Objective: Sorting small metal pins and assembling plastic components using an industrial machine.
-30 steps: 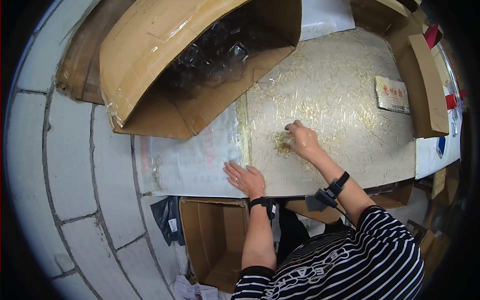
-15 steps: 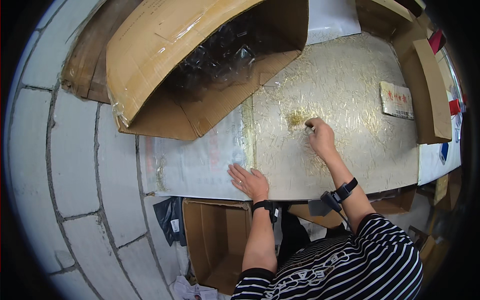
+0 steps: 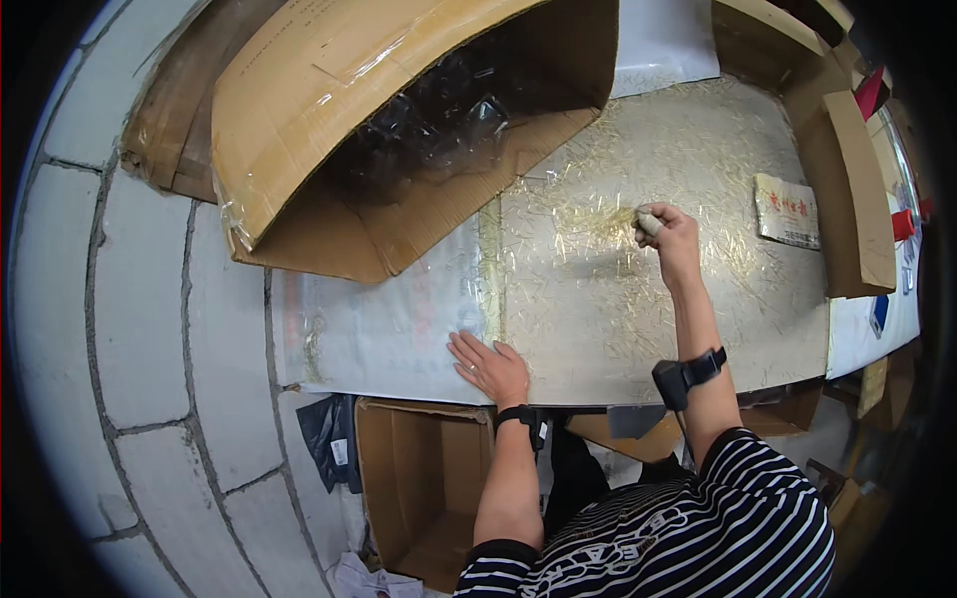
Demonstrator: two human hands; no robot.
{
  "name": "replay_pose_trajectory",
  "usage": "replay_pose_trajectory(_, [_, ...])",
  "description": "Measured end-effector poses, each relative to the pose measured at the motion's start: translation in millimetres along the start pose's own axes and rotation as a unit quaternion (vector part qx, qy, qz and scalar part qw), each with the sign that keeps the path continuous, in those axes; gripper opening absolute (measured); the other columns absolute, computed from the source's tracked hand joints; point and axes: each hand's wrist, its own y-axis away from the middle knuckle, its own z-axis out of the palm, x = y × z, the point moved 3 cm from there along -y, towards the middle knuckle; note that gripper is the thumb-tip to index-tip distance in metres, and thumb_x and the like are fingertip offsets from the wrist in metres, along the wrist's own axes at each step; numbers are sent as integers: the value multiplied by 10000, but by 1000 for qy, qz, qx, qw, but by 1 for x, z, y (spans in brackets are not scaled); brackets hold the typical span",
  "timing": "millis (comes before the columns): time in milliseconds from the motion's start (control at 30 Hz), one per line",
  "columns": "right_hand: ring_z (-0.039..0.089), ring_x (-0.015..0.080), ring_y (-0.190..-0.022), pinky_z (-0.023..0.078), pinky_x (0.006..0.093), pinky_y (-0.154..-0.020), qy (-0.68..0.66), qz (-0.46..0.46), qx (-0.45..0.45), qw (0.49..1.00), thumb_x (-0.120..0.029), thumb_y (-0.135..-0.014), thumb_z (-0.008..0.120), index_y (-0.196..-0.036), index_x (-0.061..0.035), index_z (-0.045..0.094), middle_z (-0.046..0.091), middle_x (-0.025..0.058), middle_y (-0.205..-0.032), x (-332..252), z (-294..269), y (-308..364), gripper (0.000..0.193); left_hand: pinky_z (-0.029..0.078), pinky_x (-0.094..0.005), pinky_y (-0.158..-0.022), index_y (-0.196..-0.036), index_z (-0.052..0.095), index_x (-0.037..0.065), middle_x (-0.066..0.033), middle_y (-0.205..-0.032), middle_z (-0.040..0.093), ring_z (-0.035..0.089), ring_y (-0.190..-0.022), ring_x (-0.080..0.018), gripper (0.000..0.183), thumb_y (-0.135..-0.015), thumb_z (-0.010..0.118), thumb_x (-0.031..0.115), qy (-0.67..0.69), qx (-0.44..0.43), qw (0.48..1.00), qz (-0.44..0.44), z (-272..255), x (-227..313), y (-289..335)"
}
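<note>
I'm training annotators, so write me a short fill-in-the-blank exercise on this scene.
The flat hand resting on the table is the person's ____.
The curled hand amid gold strands is the person's ____.
Clear objects lie inside a large box made of ____.
The wrist straps are coloured ____.

Missing words: left; right; cardboard; black.

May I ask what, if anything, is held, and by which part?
The right hand seems to pinch thin golden strips by their near ends, though blur leaves doubt; the left hand holds nothing.
</note>
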Motion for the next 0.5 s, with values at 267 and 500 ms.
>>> replay_pose_trajectory(267, [506, 100, -594, 423, 239, -540, -231, 121, -13, 965, -108, -849, 552, -913, -50, 556, 576, 46, -767, 39, -73, -35, 87, 128, -481, -1061, -1342, 219, -52, -210, -1426, 195, 133, -1341, -332, 627, -812, 453, 187, 3, -4, 1000, 2, 3, 4, 0])
replay_pose_trajectory(500, [472, 97, -505, 388, 223, -481, -190, 46, 38, 980, -87, -820, 518, -809, -51, 557, 557, 47, -667, -2, -99, -43, 54, 113, -469, -1067, -1338, 221, -52, -202, -1433, 171, 129, -1341, -328, 606, -816, 443, 161, 0, -1, 1000, 4, 6, 2, 0])
